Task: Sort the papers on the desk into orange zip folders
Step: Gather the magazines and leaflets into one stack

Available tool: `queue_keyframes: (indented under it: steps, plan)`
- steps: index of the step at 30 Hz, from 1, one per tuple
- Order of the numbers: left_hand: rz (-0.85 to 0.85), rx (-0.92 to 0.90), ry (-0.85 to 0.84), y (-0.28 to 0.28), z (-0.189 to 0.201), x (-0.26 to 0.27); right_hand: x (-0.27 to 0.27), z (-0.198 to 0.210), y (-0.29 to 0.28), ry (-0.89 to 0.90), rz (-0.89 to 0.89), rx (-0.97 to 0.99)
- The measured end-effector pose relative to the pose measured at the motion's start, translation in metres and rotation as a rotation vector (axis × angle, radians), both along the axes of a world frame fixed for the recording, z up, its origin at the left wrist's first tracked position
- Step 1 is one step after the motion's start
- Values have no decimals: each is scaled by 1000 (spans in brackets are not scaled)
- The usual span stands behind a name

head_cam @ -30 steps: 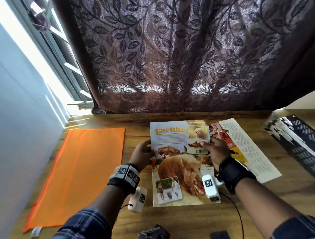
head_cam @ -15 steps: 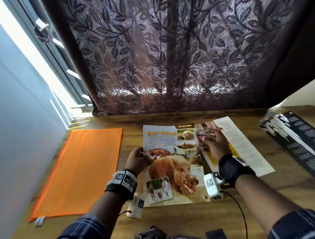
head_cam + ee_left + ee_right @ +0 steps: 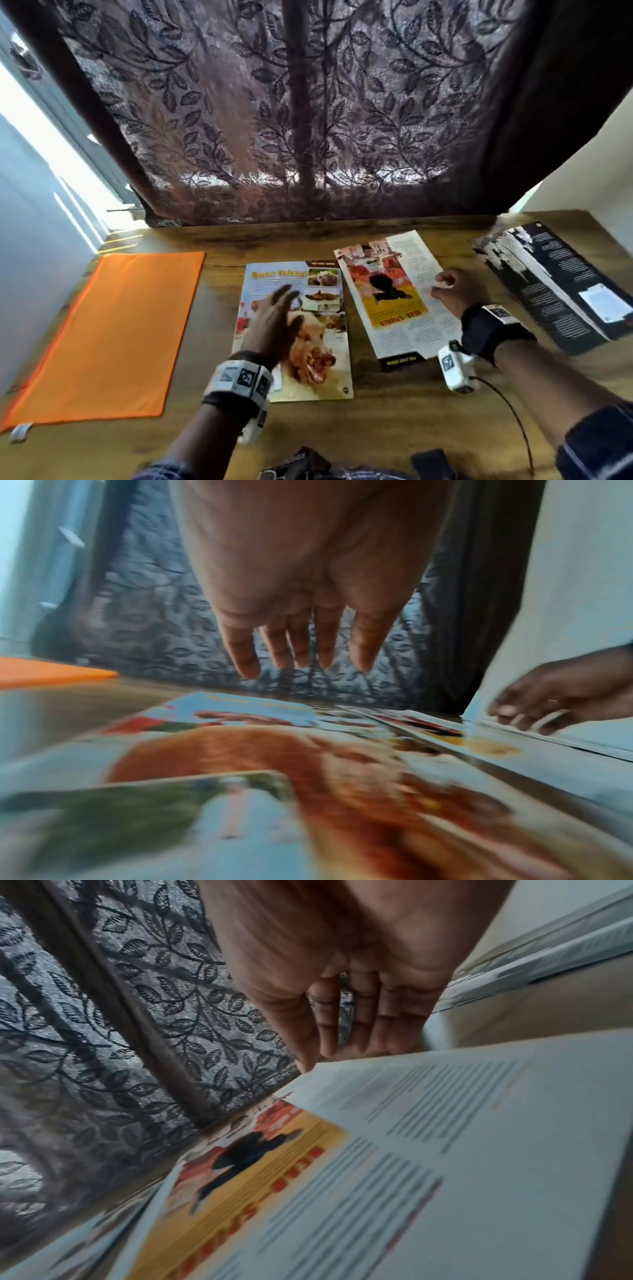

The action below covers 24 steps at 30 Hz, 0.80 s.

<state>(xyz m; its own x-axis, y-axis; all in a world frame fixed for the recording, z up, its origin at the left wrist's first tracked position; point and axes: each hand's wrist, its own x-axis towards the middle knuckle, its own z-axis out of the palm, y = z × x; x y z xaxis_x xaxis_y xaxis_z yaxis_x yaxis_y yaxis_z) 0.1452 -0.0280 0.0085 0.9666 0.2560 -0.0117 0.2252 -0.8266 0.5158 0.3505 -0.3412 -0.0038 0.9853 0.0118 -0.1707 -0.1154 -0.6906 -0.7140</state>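
Note:
A flat orange zip folder (image 3: 102, 329) lies at the desk's left. A bear magazine page (image 3: 308, 373) lies in the middle. My left hand (image 3: 281, 301) hovers just over it with straight, spread fingers and holds nothing; the left wrist view shows the same left hand (image 3: 301, 666) above the bear page (image 3: 274, 764). Right of that lies a page with a yellow and red picture (image 3: 394, 308). My right hand (image 3: 445, 284) pinches its right edge. In the right wrist view my right hand (image 3: 329, 1053) has its thumb on the yellow page (image 3: 445, 1137) and fingertips behind its edge.
A black and white brochure (image 3: 555, 284) lies slanted at the desk's far right. A dark leaf-patterned curtain (image 3: 308, 120) hangs along the back edge. A cable (image 3: 513, 414) trails over the wood near my right forearm. Bare wood (image 3: 219, 308) separates the folder from the bear page.
My right hand drew the yellow page out from under the bear page to the right, so the two lie apart. My left hand let go of the bear page's left edge and opened above it.

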Motion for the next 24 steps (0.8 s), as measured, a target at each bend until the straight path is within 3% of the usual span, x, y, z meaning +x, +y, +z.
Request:
queue_keyframes:
  steps: [4,7,9,14,19,24]
  plan:
    - [-274,56,72,-83,6,21,8,6,-22,33,31,-236]
    - [-349,88,271,-123,0,32,14,1,-30,82,74,-261]
    - [-373,133,302,-139,-5,33,19,-2,-33,108,96,-268]
    - [-355,149,271,-153,-13,32,30,-1,-30,128,41,-204]
    - [-374,180,278,-153,-5,39,40,-1,-26,234,70,-10]
    - [-426,269,331,-152,0,45,48,-6,-31,204,64,-1]
